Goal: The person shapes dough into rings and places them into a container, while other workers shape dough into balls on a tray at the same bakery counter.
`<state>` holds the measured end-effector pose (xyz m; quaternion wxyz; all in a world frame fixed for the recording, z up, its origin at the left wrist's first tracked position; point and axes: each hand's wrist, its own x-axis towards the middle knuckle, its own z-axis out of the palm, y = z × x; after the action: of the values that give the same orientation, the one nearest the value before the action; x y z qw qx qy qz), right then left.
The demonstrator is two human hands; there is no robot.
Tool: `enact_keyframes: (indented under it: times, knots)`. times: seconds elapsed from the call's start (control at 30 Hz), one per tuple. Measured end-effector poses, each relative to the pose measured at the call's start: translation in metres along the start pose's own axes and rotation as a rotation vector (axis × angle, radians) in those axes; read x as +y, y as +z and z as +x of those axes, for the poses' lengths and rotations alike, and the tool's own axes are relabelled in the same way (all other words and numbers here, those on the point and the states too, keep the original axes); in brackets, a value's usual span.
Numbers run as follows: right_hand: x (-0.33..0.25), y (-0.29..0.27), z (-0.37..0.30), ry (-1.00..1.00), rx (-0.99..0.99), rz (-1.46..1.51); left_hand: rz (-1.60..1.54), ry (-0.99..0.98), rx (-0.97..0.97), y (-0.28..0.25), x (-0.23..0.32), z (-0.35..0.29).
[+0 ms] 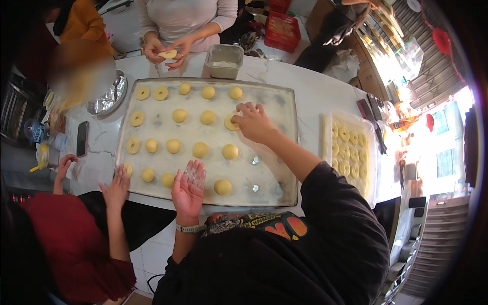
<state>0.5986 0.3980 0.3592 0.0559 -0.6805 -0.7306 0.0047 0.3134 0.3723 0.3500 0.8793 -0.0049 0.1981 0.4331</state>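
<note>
A large metal tray [277, 147] lies before me with rows of pale yellow dough balls [200, 149]. Several flattened dough rings stand along its left side. My right hand [252, 122] reaches over the tray, its fingers closed on the edge of a dough ring [231, 122] and partly covering it. At the near edge, my left hand [189, 189] is turned palm up, fingers stretched out, with white flour on the skin and nothing in it. A dough ball [222, 187] sits to the right of that hand, and another [168, 180] is close on its left.
A plastic box of dough rings [351, 147] stands at right. Beyond the tray is a metal container [224, 61] holding white powder; a person there holds a dough piece [168, 54]. At left, another person's hand [117, 187] touches dough. A phone [82, 139] lies near a foil-like dish [109, 99].
</note>
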Motion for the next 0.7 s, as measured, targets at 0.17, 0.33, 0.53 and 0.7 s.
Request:
enact_keyframes:
  times: [0.17,0.33,0.53,0.7]
  knots:
    - [-0.004,0.008,-0.007,0.017,0.015,-0.097,0.071,-0.060,-0.075,0.009,-0.006,0.006]
    - [-0.004,0.032,0.001,0.011,-0.008,-0.100,0.204,-0.148,-0.016,0.022,-0.027,0.020]
    - [-0.042,-0.038,-0.068,0.115,-0.014,0.418,0.580,-0.061,-0.154,0.044,-0.065,0.035]
    - [-0.057,-0.065,-0.121,0.148,0.318,0.299,0.614,-0.115,-0.191,0.061,-0.099,0.028]
